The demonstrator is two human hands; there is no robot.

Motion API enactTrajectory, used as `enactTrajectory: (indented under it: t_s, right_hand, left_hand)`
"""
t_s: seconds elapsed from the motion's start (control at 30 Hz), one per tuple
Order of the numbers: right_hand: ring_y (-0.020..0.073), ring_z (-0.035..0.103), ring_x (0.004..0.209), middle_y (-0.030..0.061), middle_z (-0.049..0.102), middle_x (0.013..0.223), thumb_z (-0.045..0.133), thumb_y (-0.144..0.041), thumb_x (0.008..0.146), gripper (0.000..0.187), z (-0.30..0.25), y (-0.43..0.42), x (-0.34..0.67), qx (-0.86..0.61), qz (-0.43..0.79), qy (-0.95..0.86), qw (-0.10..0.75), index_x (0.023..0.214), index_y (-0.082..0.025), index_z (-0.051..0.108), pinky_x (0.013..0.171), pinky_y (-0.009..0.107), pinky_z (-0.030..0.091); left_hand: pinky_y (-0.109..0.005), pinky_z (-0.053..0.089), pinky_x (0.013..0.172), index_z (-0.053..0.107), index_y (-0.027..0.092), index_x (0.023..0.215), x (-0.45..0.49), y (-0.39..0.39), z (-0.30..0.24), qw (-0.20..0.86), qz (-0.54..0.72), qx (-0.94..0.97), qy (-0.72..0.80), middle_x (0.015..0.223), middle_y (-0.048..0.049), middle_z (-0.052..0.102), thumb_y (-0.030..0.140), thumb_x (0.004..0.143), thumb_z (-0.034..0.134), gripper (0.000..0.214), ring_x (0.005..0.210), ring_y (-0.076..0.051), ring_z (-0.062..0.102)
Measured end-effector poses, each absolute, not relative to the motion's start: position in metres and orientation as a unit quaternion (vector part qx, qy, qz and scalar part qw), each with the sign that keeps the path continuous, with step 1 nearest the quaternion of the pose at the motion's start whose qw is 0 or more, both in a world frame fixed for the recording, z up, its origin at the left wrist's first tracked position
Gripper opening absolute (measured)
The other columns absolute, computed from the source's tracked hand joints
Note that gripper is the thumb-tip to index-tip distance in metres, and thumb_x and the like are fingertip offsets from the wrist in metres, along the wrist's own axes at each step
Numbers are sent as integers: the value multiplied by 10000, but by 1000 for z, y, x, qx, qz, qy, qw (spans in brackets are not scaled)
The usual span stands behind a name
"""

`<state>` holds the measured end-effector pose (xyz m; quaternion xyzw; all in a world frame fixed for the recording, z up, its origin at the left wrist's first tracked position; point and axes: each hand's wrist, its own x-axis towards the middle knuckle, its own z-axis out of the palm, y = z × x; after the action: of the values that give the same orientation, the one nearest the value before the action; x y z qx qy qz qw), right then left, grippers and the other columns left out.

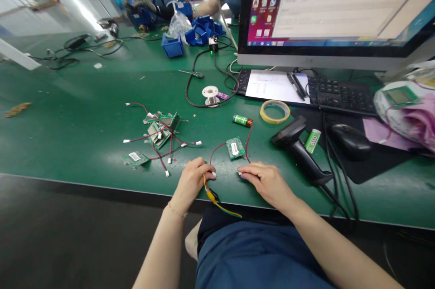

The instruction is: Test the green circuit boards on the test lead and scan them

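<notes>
Reference point: the black pistol-shaped plastic barcode scanner (299, 148). The small square green circuit board with a white label (239, 147) is lying left of the scanner, just beyond my fingertips, with neither hand on the board itself. I am judging it light and stiff but fragile, so its bare edges are offering the safest hold; its thin red wire (218, 146) is probably bending easily and risking a torn joint if tugged, the plug being the better grip. Appearance: label is facing up, slightly askew, its print too small to read; the wire is leaving the left edge and curving toward me. My left hand (197, 175), farther left of the scanner, is pinching a small white plastic connector (214, 174) between thumb and forefinger, a yellow-sheathed lead (211, 196) hanging below it. My right hand (268, 182), nearer the scanner, is closing thumb and forefinger on a tiny white piece (239, 173), mostly hidden; I am unable to tell its shape. A second red wire (248, 144) is running to that hand from the green cylindrical battery with a red end (242, 121), up and left of the scanner.
</notes>
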<state>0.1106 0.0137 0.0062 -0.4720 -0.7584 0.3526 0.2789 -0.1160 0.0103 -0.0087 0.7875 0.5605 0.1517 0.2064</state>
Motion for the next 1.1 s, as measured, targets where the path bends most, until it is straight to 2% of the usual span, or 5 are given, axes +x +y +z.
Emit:
enactTrajectory:
  t_s: [0.17,0.4,0.57,0.77,1.1]
  right_hand:
    - [148,623,810,8,682,861,542,-199,806,152,1,11,109,-495,404,-698,323,872,-234,674,752,272,476]
    - [140,615,816,12,668,863,546,-168,798,155,-4,12,114,-494,435,-676,333,871,-224,671,760,265,466]
    - [130,613,803,6,668,848,563,-143,784,144,-6,11,113,-485,438,-677,338,839,-219,673,763,260,463]
    - [118,609,800,8,665,848,573,-122,774,154,-9,9,108,-465,443,-678,356,838,-214,678,756,234,458]
    - [117,622,735,-3,680,780,610,-134,755,107,-9,9,105,-468,426,-668,392,804,-209,669,706,221,464]
  left_hand:
    - [-281,388,673,571,163,710,-80,10,-8,229,201,781,545,707,-15,512,350,834,425,268,717,-160,485]
    - [-256,382,643,638,207,831,-116,-1,-8,260,265,747,552,683,3,488,340,808,510,186,700,-144,493]
    - [-254,375,648,625,286,979,-144,-1,-11,267,189,787,522,709,7,480,276,826,493,202,709,-137,486]
    - [-286,338,695,617,201,743,-106,10,-5,269,117,802,520,717,5,515,335,789,530,166,745,-153,491]
    - [-297,340,707,567,177,750,-73,8,-6,293,184,753,560,738,-12,511,281,849,438,193,765,-172,484]
